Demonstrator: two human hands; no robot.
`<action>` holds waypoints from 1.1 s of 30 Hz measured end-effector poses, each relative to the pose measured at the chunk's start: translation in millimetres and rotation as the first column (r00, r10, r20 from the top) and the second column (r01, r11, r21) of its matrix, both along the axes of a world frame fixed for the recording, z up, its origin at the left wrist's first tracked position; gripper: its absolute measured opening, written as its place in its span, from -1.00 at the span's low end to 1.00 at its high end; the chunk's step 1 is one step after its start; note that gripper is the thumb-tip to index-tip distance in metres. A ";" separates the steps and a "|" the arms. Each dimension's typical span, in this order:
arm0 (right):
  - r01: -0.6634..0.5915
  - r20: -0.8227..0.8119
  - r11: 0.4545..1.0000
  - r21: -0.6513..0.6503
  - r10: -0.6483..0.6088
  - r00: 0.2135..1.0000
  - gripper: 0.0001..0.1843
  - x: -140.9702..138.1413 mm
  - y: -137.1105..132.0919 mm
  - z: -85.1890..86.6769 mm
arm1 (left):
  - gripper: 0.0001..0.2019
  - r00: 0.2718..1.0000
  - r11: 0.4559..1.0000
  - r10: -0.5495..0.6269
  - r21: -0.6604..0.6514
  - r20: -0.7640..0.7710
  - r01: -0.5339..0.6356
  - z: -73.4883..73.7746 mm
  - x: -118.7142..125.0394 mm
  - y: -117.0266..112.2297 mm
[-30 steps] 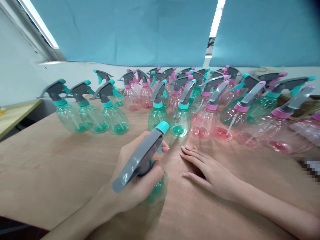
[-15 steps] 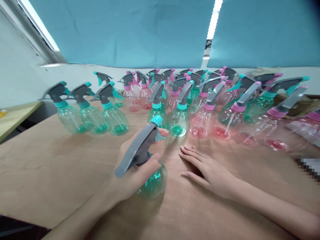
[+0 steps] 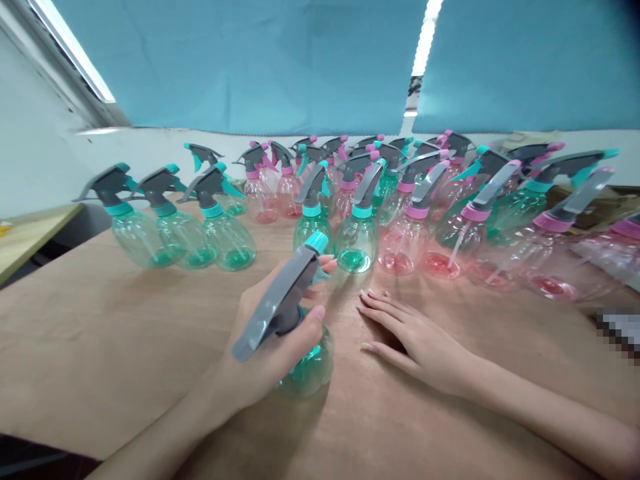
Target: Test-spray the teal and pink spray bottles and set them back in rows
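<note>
Blue blinds fill the far background, with a bright gap between two of them, and below them a brown table with a smooth, wood-like surface reaches toward the viewer.

Near the middle of the table the left hand holds one spray bottle. Its body is round, of clear green plastic, and stands on the table, tilted a little. On top sits a long grey trigger head of matt plastic, which ends in a small turquoise nozzle pointing to the far side. The fingers are curled around the neck under the grey head, and the thumb is pressed on the near side of the neck, so the grip is closed on the bottle.

The right hand lies just right of this bottle, palm down on the table and apart from it. Its fingers are stretched out and close together, with the thumb a little apart, and they hold nothing.

At the far left, three green bottles of the same kind stand side by side in a row. In the middle, two green bottles stand at the front of a big crowd. To their right are pink bottles with pink collars and the same grey heads; at least four are at the front. Behind them green and pink ones are mixed, well over a dozen, and they overlap too much for an exact count.
</note>
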State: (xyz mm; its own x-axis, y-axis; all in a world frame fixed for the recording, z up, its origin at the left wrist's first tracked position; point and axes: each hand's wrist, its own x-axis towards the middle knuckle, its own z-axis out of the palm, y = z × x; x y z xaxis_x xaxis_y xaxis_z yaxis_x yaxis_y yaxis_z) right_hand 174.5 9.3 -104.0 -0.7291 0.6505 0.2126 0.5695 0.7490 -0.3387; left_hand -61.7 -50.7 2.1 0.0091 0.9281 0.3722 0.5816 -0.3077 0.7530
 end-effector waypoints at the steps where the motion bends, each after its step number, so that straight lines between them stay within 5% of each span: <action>1: 0.000 0.008 1.000 0.002 0.000 1.000 -0.36 -0.1 0.2 0.0 | -0.54 1.000 1.000 -0.009 -0.011 0.012 0.009 0.2 0.4 0.2; 22: 0.009 0.016 1.000 0.008 -0.010 1.000 -0.34 1.1 0.0 -0.6 | -0.54 0.993 0.996 -0.069 -0.045 0.097 0.073 2.7 4.3 0.9; 33: 0.001 0.012 1.000 -0.005 -0.001 1.000 -0.35 0.1 0.1 0.9 | -0.53 0.998 0.998 -0.058 -0.019 0.023 0.058 4.7 0.8 -2.1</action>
State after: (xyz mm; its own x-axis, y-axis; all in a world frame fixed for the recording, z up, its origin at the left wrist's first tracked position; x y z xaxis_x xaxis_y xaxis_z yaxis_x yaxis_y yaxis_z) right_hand 174.5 9.4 -103.1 -0.7307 0.6525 0.2007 0.5743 0.7465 -0.3359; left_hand -60.9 -52.8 6.7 0.0548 0.9333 0.3549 0.5464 -0.3255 0.7717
